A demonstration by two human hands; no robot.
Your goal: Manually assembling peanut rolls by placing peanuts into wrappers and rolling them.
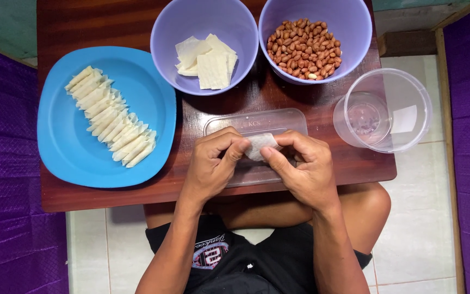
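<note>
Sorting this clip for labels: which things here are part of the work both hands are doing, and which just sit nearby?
In use:
left hand
right hand
white wrapper pinched between them
clear lid under the hands
bowl of wrapper sheets
bowl of peanuts
blue plate of folded pieces

Lying about:
clear tub

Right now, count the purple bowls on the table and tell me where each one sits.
2. One purple bowl, holding flat white wrapper squares, sits at the table's far edge, middle. The other bowl, holding peanuts, sits just right of it. None seem hidden.

A small white pastry wrapper (259, 146), partly folded, sits pinched above a clear plastic lid (257, 124).
</note>
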